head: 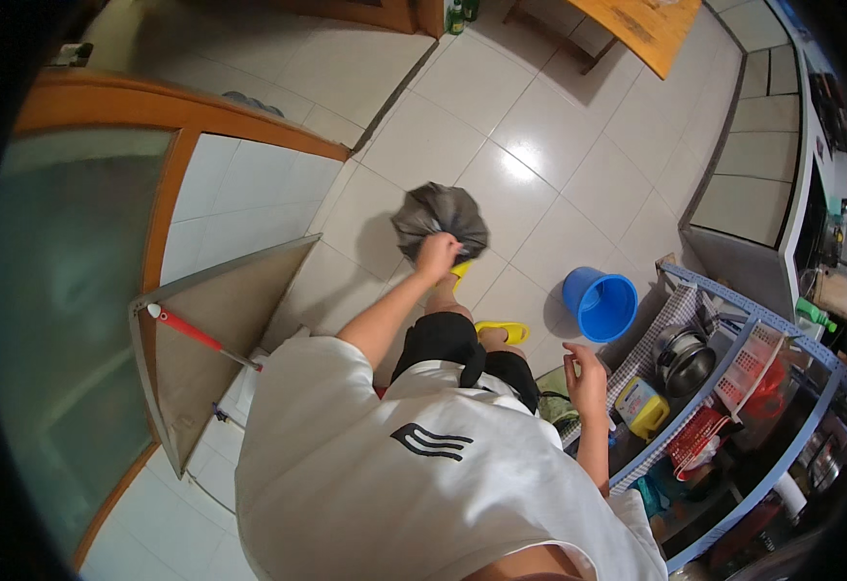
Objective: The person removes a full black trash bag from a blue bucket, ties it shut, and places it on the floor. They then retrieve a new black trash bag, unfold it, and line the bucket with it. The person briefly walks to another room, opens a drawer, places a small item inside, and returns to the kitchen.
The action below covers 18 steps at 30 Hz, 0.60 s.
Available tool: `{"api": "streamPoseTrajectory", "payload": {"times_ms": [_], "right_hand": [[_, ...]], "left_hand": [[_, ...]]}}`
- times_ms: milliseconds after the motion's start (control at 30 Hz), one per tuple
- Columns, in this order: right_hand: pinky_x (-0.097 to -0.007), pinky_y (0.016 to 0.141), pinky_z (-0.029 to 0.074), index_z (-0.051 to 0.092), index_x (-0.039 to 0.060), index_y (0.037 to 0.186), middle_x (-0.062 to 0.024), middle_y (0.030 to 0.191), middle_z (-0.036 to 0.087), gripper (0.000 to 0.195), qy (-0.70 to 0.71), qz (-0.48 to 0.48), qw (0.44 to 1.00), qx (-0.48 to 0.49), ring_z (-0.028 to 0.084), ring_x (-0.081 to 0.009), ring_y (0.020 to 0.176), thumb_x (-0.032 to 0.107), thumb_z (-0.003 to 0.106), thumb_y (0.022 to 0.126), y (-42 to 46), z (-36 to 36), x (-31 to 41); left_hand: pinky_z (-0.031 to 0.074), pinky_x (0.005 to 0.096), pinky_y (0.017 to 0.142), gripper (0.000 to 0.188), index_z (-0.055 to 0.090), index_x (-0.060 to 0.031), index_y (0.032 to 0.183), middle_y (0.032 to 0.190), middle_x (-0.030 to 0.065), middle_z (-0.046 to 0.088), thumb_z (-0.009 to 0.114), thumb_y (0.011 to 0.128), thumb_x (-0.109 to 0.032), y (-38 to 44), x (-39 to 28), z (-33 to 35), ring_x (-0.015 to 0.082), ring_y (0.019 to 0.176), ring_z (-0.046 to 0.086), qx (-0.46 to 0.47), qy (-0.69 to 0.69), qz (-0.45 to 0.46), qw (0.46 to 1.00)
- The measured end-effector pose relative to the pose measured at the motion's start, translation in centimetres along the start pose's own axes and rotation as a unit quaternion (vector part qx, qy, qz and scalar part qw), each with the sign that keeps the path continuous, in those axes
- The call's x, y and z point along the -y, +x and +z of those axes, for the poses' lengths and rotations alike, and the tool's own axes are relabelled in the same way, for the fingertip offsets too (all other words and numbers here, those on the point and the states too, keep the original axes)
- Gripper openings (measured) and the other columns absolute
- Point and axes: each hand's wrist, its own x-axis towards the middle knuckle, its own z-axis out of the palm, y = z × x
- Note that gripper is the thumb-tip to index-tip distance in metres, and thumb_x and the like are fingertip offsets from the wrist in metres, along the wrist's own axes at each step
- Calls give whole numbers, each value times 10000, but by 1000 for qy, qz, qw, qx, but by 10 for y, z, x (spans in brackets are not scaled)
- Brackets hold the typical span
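Note:
My left hand [439,256] is closed around the gathered top of a dark plastic bag [441,214]. The bag hangs in front of me above the tiled floor, its contents hidden. Over on the right, my right hand [584,372] is held out with its fingers partly curled and nothing in it. The nearest thing to it is a metal shelf rack [692,417]. A blue plastic bucket [603,305] stands on the floor a little ahead of that hand. Below me are my feet in yellow slippers [512,332].
Stacked metal pots [685,363] and a yellow plastic container [641,410] sit on the rack. A red-handled tool [191,330] is by the panel at left. A wooden table [645,29] and green bottles [456,18] stand ahead, near a wooden doorframe.

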Motion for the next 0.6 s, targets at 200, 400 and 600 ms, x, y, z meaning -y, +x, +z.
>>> {"api": "streamPoseTrajectory", "payload": {"times_ms": [200, 400, 600], "right_hand": [[-333, 682, 492, 615, 16, 1017, -160, 918, 638, 195, -18, 70, 997, 30, 632, -272, 779, 12, 567, 827, 13, 14, -19], [-328, 689, 511, 610, 2, 1033, -150, 936, 656, 201, 21, 173, 982, 69, 646, -241, 765, 31, 544, 845, -12, 44, -68], [-334, 680, 507, 601, -22, 999, -163, 844, 659, 189, 107, 240, 962, 71, 655, -255, 745, 51, 553, 831, -60, 85, -124]], "left_hand": [[524, 406, 700, 184, 675, -70, 829, 881, 144, 662, 503, 835, -135, 62, 155, -97, 299, 840, 646, 17, 365, -212, 906], [473, 452, 820, 235, 580, -29, 1022, 1041, 199, 601, 500, 837, -150, 71, 154, -132, 358, 996, 570, 1, 306, -278, 910], [465, 456, 805, 231, 580, -54, 990, 1012, 198, 601, 510, 820, -194, 46, 119, -45, 368, 975, 567, 205, 274, -178, 923]]}}
